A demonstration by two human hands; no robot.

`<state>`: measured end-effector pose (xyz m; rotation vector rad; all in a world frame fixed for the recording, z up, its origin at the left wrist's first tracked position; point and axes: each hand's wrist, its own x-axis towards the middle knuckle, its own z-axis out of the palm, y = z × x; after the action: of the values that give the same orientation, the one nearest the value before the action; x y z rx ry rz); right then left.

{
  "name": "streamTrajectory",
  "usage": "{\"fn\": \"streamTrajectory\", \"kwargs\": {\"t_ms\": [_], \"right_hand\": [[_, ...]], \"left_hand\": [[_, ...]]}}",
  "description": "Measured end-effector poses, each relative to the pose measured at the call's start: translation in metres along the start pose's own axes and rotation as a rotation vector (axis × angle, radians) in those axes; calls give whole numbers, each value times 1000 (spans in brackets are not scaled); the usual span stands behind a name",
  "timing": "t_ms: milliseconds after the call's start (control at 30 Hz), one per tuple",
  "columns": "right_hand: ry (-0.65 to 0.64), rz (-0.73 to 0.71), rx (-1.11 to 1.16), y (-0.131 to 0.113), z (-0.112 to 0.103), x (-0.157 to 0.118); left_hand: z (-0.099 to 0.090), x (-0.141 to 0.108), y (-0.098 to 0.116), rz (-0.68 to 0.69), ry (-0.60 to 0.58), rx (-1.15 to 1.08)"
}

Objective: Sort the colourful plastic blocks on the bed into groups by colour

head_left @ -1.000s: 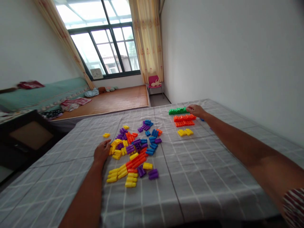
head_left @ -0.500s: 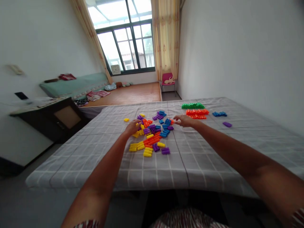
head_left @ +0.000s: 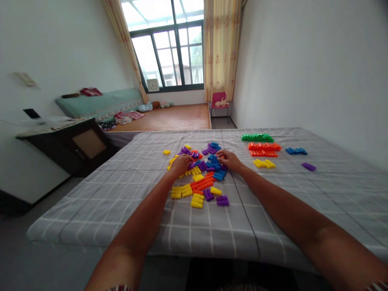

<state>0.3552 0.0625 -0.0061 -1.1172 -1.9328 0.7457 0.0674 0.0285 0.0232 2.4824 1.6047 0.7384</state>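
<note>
Yellow pieces [head_left: 197, 200], orange pieces [head_left: 203, 183], purple pieces [head_left: 222, 201] and blue pieces [head_left: 220, 175] lie in a loose pile on the grey checked cloth. Over the pile's left side is my left hand [head_left: 181, 164], its fingers bent down at purple and yellow pieces; whether they grip one is too small to tell. My right hand [head_left: 229, 160] reaches the pile's right side from the right, fingers curled at the blue pieces, and what they hold, if anything, is hidden.
To the right on the cloth [head_left: 121, 192] lie rows of green [head_left: 257, 138] and orange pieces [head_left: 264, 149], a yellow group [head_left: 264, 163], a blue group [head_left: 296, 151] and a purple piece [head_left: 308, 166]. A dark cabinet [head_left: 87, 145] stands left; a bed [head_left: 182, 115] is beyond.
The view has shifted, moving the scene slightly right in the picture. A yellow group now shows below the orange rows. My hands are closer together over the pile.
</note>
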Motion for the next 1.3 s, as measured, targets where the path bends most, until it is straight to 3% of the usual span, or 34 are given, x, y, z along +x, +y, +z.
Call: {"fn": "streamTrajectory", "kwargs": {"t_ms": [100,200,300,433,500,600,733,967,1133,1233,1300], "right_hand": [[67,42,-51,8,-1,-6],[135,38,-113,9,-5,-11],[201,-69,-175,-1,-4,-14],[106,-317,-268,-34,7,-20],[37,-364,-282,-52,15,-23],[-43,-323,-216,-68,25,-26],[-118,-182,-63,-67,33,-28],[-167,-112,119,-58,31,-29],[-67,-102,114,-61,1,-17],[33,-94,84,-43,-45,-8],[92,-85,22,-19,-90,-13]], "left_hand": [[5,-2,0,-13,81,-39],[12,-9,11,144,31,-64],[18,-14,23,222,-17,-46],[17,-18,33,212,17,-53],[13,-19,36,242,57,-66],[9,-19,41,312,132,-81],[10,-18,45,402,206,-37],[15,-18,46,446,158,35],[4,-20,40,326,171,61],[-7,-19,26,202,245,62],[-14,-19,13,117,309,60]]}}
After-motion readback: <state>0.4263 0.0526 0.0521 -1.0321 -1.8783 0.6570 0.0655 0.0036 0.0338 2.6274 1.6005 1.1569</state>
